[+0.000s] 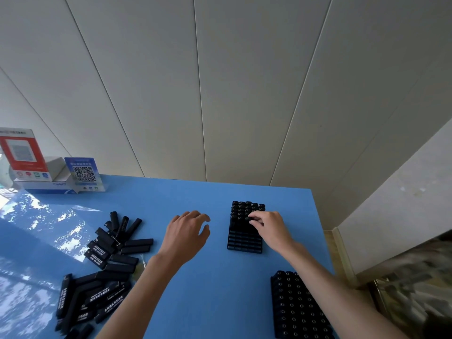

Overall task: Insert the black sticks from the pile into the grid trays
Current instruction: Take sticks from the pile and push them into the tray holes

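Right hand at frame centre-right, fingertips curled down onto the sticks seated in the far tray; whether pinching one or only pressing, cannot tell. Upper rows filled, lower cells bare. Left hand hovering mid-frame, fingers loosely spread, holding nothing. Pile lying lower left, nearer the left hand, sticks flat with long axes at mixed angles. Second tray at lower right, full, cut off by the frame edge.
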